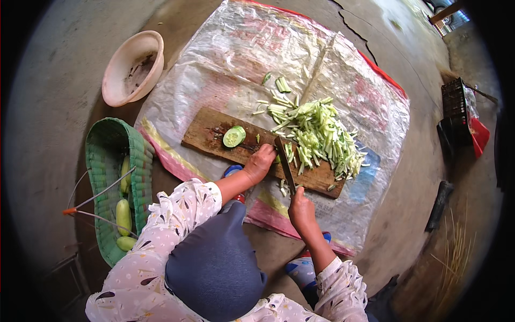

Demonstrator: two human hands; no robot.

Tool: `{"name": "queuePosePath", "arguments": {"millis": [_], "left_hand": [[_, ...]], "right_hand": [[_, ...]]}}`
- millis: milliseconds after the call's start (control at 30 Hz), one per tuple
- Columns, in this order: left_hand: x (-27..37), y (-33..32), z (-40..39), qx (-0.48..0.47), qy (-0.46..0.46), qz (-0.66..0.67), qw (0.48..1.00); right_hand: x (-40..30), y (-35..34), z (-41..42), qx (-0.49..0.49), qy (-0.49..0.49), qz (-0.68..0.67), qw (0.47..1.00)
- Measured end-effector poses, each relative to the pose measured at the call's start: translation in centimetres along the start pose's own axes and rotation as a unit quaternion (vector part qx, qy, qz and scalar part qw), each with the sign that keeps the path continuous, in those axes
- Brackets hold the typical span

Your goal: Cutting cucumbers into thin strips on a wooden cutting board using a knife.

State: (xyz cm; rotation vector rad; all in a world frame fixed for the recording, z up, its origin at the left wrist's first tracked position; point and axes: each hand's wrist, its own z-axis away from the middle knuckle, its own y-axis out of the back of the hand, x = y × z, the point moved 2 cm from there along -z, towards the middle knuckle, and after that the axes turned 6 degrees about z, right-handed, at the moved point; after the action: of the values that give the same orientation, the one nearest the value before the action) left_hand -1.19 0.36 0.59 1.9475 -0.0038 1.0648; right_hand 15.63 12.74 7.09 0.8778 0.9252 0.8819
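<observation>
My right hand grips the handle of a kitchen knife, its blade edge-down across a wooden board. Just left of the blade, my left hand has its fingers curled on a piece of cucumber, mostly hidden under them. A thick cut cucumber piece lies on the board's left part. Cut cucumber strips are heaped over the board's right end and the plastic sheet behind it. A few strips lie beside the board near the knife handle.
At left stand a green woven basket holding several whole cucumbers and a pale plastic basin with dark residue. My feet in patterned footwear are at the sheet's near edge. A black crate stands far right.
</observation>
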Motion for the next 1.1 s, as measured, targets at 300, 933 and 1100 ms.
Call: {"name": "queuePosePath", "arguments": {"millis": [300, 933, 1100], "left_hand": [[0.4, -0.1, 0.1, 0.013, -0.022, 0.024, 0.999], [0.0, 0.1, 0.3, -0.019, -0.009, 0.015, 1.0], [-0.1, 0.5, 0.1, 0.053, -0.03, 0.042, 0.997]], "right_hand": [[-0.6, -1.9, -5.3, 0.07, -0.042, -0.045, 0.996], [-0.6, -3.3, -3.6, 0.077, -0.027, -0.001, 0.997], [-0.8, -1.3, -2.5, 0.094, -0.028, -0.021, 0.995]]}}
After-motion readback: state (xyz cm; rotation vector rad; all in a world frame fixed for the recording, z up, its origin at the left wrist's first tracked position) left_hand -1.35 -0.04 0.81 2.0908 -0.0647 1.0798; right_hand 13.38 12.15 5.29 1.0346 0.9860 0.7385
